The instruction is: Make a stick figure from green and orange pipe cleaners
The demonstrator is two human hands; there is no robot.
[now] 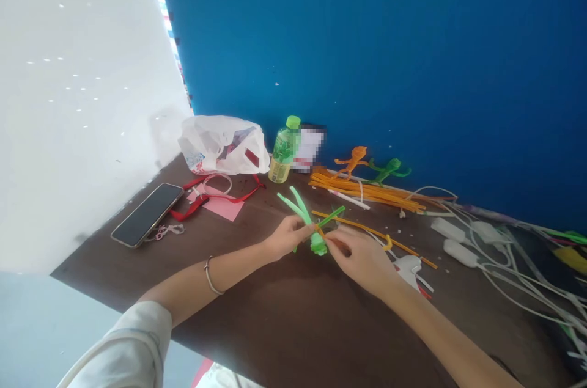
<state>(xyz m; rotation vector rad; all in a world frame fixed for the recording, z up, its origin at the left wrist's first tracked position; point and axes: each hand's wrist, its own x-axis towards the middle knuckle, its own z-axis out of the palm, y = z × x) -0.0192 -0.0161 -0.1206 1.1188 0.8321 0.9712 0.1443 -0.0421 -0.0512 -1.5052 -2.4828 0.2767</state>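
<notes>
My left hand and my right hand meet over the dark brown table, both pinched on a green pipe-cleaner figure. Its green stems fan up and to the left, and a rounded green lump sits between my fingertips. An orange pipe cleaner runs from the figure off to the right along the table. A thin bracelet circles my left wrist.
A bundle of orange pipe cleaners, an orange figure and a green figure lie by the blue wall. A green bottle, white plastic bag, phone, red lanyard and pink paper sit left. White cables and chargers crowd the right.
</notes>
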